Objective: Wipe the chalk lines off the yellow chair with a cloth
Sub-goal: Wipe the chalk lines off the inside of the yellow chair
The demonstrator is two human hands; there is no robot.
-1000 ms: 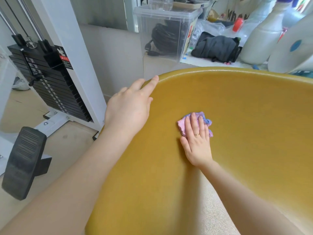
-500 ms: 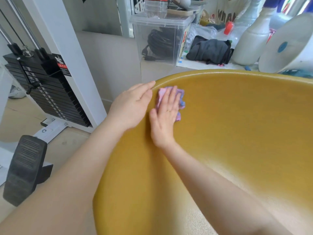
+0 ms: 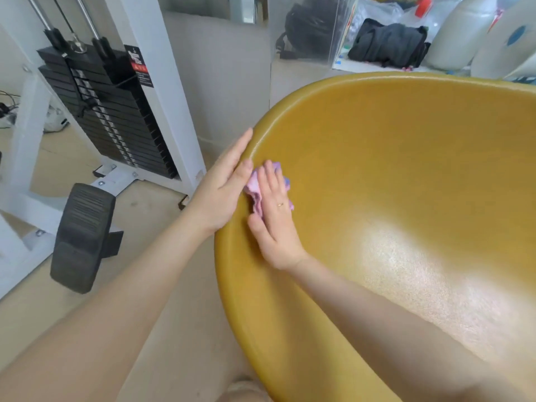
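The yellow chair (image 3: 391,175) fills the right half of the view, its curved shell facing me. My right hand (image 3: 274,219) presses a crumpled pink and blue cloth (image 3: 255,184) flat against the inside of the shell, just below the left rim. My left hand (image 3: 223,190) lies on that rim with its fingers stretched out along the edge, right beside the cloth. No chalk lines show on the visible surface; the spot under the cloth is hidden.
A white weight machine with a black plate stack (image 3: 107,111) and a black padded foot rest (image 3: 81,236) stands on the floor to the left. Behind the chair are a clear plastic box (image 3: 310,30), a dark garment (image 3: 388,44) and white bottles (image 3: 461,33).
My right hand with the cloth slid from the middle of the shell up to the rim, then slightly back down along it. My left hand stayed on the rim. The camera tilted down and right.
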